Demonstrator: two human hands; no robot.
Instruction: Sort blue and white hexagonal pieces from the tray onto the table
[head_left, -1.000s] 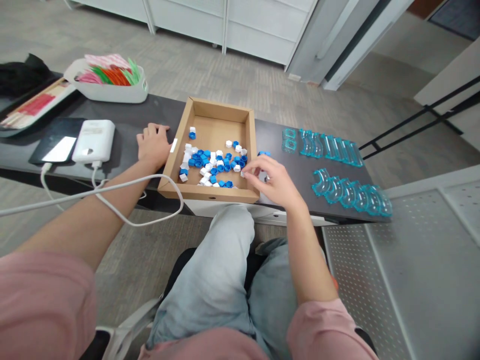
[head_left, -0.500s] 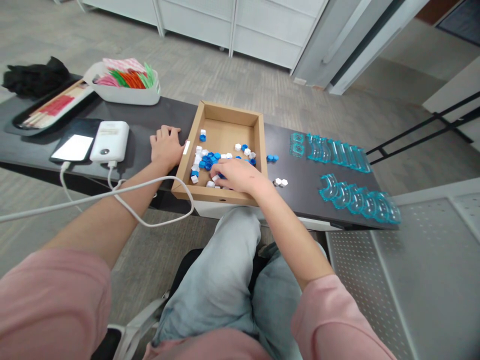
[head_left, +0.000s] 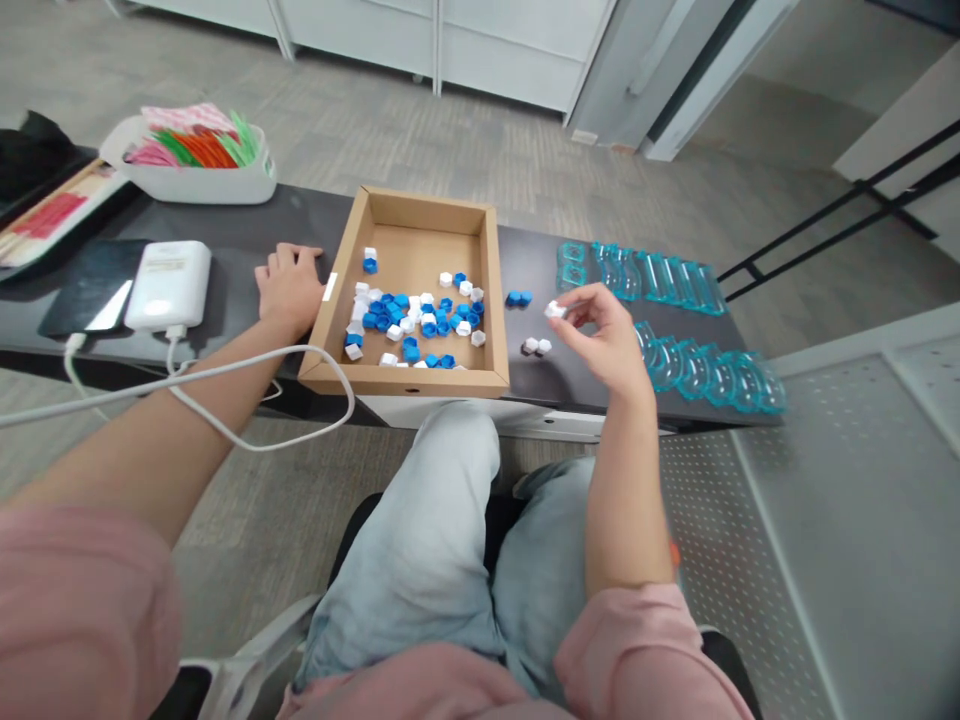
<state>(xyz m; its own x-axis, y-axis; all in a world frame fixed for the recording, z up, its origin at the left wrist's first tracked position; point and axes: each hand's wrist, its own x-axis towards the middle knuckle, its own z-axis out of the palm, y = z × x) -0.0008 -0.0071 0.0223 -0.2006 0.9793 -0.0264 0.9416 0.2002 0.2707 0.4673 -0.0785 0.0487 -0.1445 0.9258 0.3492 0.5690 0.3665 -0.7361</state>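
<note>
Between the thumb and fingertips of my right hand (head_left: 600,328) is a small white hexagonal piece (head_left: 555,310), held above the dark tabletop to the right of the box. Just below it on the table lie two white hexagonal pieces (head_left: 535,347) side by side, and farther back two blue pieces (head_left: 518,299) touch each other. The shallow cardboard box (head_left: 418,378) contains many loose blue and white hexagonal pieces, mostly in its front half. My left hand (head_left: 289,288) rests on the table, fingers spread, by the box's left wall.
Clear teal plastic pieces stand in a back row (head_left: 660,277) and a front row (head_left: 716,375) at the right. On the left are a white power bank (head_left: 171,285) with cables, a dark phone (head_left: 90,290) and a white basket (head_left: 202,186) of colourful sticks. A white cable loops over my left forearm.
My right hand has left the box and moved right over the table, carrying a white hexagonal piece. The left hand stays by the box. The whole view has shifted slightly.
</note>
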